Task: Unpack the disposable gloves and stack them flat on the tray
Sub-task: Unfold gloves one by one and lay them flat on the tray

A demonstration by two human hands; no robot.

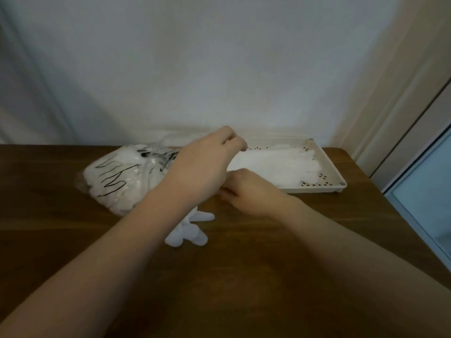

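A cream perforated tray (328, 164) sits at the back right of the table. Translucent white disposable gloves (280, 164) lie flat in it, fingers pointing right. My left hand (207, 167) reaches across to the tray's left end, its fingers curled and pinched at the cuff edge of the top glove. Just below it, my right hand (249, 191) rests at the tray's near left corner, with its fingertips hidden under my left hand. A clear plastic bag of gloves (117, 176) with black print lies to the left. One loose white glove (190, 230) lies on the table under my left forearm.
The brown wooden table (244, 276) runs back to a white wall. Its right edge drops off beside a pale blue panel (424, 201) and a door frame.
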